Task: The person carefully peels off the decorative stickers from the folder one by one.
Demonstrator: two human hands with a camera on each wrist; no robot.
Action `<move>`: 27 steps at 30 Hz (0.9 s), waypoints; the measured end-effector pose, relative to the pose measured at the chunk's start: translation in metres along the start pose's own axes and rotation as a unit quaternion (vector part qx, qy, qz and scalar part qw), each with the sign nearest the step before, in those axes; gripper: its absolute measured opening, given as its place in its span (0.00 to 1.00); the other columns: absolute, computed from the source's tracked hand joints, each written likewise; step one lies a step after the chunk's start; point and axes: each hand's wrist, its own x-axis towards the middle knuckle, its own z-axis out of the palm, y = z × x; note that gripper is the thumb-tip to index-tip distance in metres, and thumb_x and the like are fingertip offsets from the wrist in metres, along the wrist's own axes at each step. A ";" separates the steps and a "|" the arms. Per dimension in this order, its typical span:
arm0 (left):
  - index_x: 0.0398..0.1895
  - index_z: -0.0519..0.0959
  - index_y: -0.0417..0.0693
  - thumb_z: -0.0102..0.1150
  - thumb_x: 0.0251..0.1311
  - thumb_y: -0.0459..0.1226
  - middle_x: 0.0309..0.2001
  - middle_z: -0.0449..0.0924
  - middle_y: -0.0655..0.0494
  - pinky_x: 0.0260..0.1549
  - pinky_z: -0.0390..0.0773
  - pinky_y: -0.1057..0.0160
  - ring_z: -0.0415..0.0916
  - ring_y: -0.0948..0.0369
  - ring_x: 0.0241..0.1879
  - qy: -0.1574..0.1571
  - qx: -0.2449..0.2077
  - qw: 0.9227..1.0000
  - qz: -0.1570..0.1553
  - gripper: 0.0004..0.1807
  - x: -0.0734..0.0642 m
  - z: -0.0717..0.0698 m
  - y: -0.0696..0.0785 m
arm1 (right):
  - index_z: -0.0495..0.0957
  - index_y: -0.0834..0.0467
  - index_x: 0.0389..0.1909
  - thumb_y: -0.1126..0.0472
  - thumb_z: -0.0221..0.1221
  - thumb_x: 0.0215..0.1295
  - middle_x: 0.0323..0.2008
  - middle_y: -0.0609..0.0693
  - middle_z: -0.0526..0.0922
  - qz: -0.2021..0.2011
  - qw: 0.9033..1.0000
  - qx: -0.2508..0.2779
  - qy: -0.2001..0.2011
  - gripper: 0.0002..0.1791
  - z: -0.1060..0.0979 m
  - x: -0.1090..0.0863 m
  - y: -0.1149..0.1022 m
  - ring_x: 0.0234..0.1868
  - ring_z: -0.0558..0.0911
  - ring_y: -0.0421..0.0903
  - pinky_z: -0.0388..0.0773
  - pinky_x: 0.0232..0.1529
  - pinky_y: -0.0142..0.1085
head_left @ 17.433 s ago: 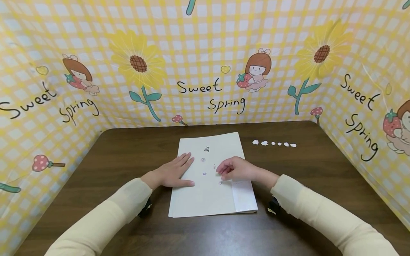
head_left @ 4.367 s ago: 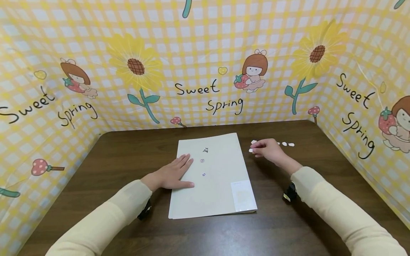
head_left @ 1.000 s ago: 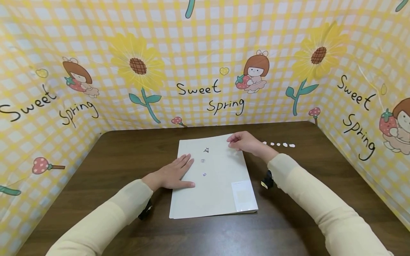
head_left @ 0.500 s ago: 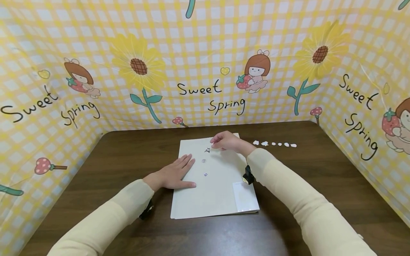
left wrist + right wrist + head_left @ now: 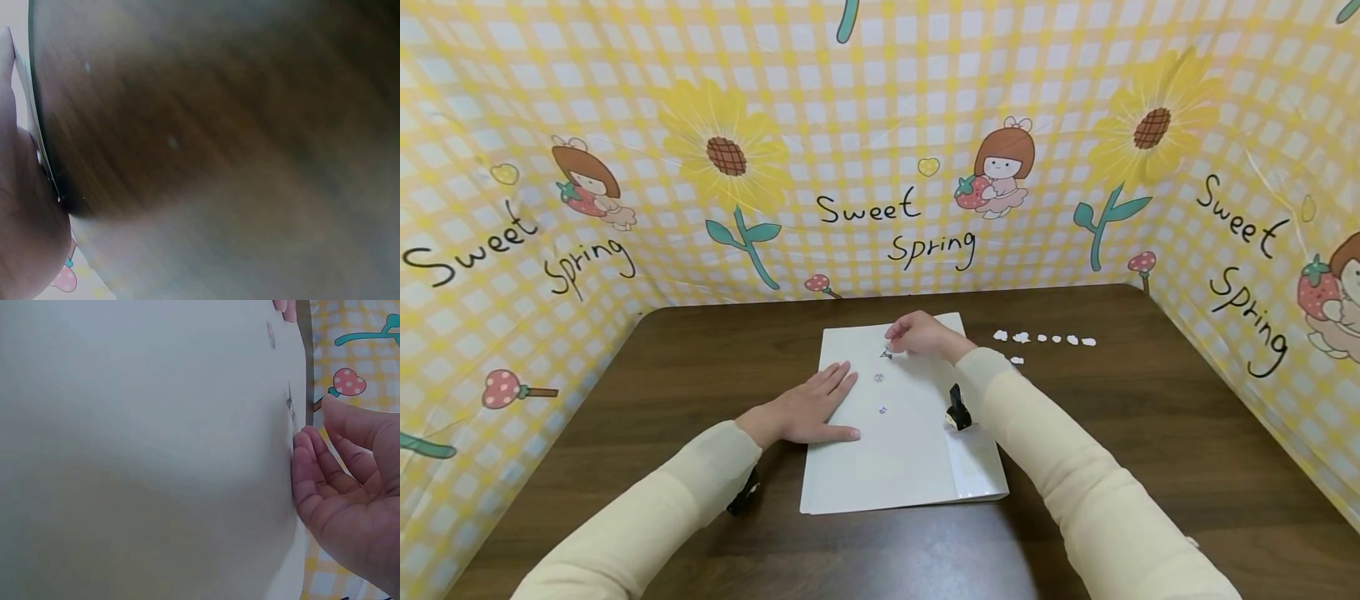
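My left hand [image 5: 812, 406] lies flat with spread fingers on the left edge of a white folder-like sheet [image 5: 880, 475]. In the left wrist view, part of this left hand [image 5: 28, 206] shows at the far left. My right hand [image 5: 921, 336] is over the sheet's upper part, fingertips right by a small dark-patterned piece [image 5: 886, 354]. In the right wrist view, the right hand's [image 5: 350, 500] fingers are loosely curled, the thumb stands apart, and nothing shows between them. Below the dark piece lie a round patterned piece [image 5: 879, 378] and a tiny purple one [image 5: 883, 410].
Several small white pieces [image 5: 1021, 337] lie in a row on the brown table [image 5: 715, 350], right of the sheet. Another white piece [image 5: 1017, 360] lies in front of them, beside the right sleeve [image 5: 1060, 467]. A yellow checked cloth [image 5: 857, 125] walls the table's back and sides.
Two patterned pieces have left the sheet's right half, and a white piece now shows in front of the row. Lately my right hand moved left from the row to the dark piece; the left stays.
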 end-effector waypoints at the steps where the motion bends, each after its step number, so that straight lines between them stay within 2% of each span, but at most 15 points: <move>1: 0.78 0.40 0.45 0.37 0.56 0.75 0.77 0.31 0.46 0.70 0.42 0.52 0.29 0.50 0.75 0.000 0.000 1.000 0.000 0.58 0.000 0.000 0.000 | 0.81 0.61 0.47 0.64 0.64 0.63 0.40 0.51 0.82 0.000 1.000 -0.001 0.003 0.12 0.001 0.000 0.000 0.38 0.76 0.44 0.75 0.40 0.33; 8: 0.78 0.38 0.47 0.37 0.56 0.75 0.77 0.29 0.48 0.70 0.40 0.53 0.28 0.52 0.75 -0.006 0.002 1.000 -0.004 0.58 0.002 0.002 -0.001 | 0.81 0.63 0.46 0.70 0.65 0.59 0.38 0.51 0.80 -0.017 1.000 -0.025 0.006 0.13 0.007 0.003 0.002 0.37 0.75 0.43 0.73 0.39 0.31; 14: 0.78 0.39 0.46 0.36 0.56 0.75 0.77 0.30 0.47 0.70 0.41 0.52 0.28 0.51 0.75 -0.005 0.000 1.000 -0.001 0.59 0.003 0.003 -0.002 | 0.82 0.61 0.45 0.72 0.66 0.56 0.37 0.51 0.79 -0.019 0.999 -0.050 0.002 0.14 0.011 0.006 0.003 0.39 0.75 0.45 0.71 0.45 0.35; 18: 0.78 0.38 0.47 0.36 0.55 0.76 0.77 0.29 0.48 0.70 0.40 0.53 0.27 0.52 0.75 -0.010 0.002 1.000 -0.005 0.59 0.003 0.004 -0.002 | 0.83 0.61 0.41 0.72 0.66 0.56 0.32 0.50 0.77 -0.032 0.997 -0.076 0.006 0.11 0.014 0.009 0.006 0.35 0.74 0.45 0.71 0.41 0.34; 27: 0.78 0.38 0.46 0.37 0.56 0.75 0.77 0.30 0.47 0.70 0.40 0.53 0.27 0.52 0.75 -0.002 0.000 1.000 0.000 0.58 0.003 0.004 -0.003 | 0.82 0.61 0.41 0.69 0.66 0.58 0.30 0.48 0.76 -0.031 0.995 -0.089 0.022 0.10 0.018 0.009 0.006 0.33 0.72 0.42 0.68 0.36 0.31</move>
